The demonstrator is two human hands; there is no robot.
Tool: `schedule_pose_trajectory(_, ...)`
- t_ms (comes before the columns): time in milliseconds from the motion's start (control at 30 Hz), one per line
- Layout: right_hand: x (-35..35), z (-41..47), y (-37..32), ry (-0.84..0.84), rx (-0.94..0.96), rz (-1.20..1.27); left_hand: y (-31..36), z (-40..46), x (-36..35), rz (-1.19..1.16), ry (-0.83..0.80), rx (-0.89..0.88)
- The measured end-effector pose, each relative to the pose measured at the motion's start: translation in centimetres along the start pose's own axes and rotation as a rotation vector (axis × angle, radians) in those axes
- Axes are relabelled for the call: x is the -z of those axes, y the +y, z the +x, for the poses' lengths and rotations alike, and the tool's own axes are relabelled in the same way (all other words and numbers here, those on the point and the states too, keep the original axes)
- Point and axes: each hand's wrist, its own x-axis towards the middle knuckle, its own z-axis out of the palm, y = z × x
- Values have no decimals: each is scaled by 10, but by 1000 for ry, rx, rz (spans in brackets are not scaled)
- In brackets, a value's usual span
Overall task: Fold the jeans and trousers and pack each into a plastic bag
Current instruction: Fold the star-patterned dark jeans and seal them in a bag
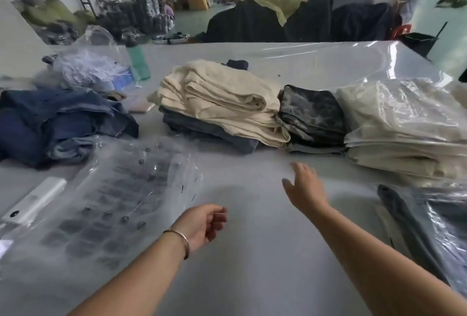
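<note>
Now, step: the right hand (304, 188) reaches toward 12 o'clock, apparently for the next folded pair; that is my judgement.
Right fingers: spread wide, holding nothing, above the tabletop (252, 252).
Left hand (202, 223): fingers loosely curled, holding nothing, hovering at 6 o'clock.
Folded trousers (222, 103): cream stack at 12 o'clock, on top of grey jeans.
Plastic bags (121, 197): flat pile at 9 o'clock.
Unfolded jeans (55, 123): heap at 10 o'clock.
Advice: lift one pair from underneath with both hands so the fold survives.

grey table (252, 252) | folded trousers stack (222, 103) | loose jeans heap (58, 123) | bagged trousers (409, 128) | empty plastic bags (113, 202)
</note>
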Motion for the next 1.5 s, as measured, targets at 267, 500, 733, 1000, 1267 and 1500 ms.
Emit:
schedule_pose_trajectory(267,-6,180,13,123,-207,33,103,96,-44,88,-163,-117)
schedule_pose_trajectory(500,-32,265,59,41,-287,-51,123,152,-66,86,-348,-177)
schedule_pose_trajectory(733,-21,254,67,558,-273,143,112,167,-64,59,-322,-169)
schedule_pose_trajectory(1000,42,94,-5,716,165,342,78,127,-61,-315,-332,-87)
schedule_pose_trajectory(1267,-21,-128,-29,137,635,-96,-2,19,-33,-181,-306,-32)
schedule_pose_trajectory(1500,-7,-231,-17,7,538,40,-46,-70,-7,10,153,-197)
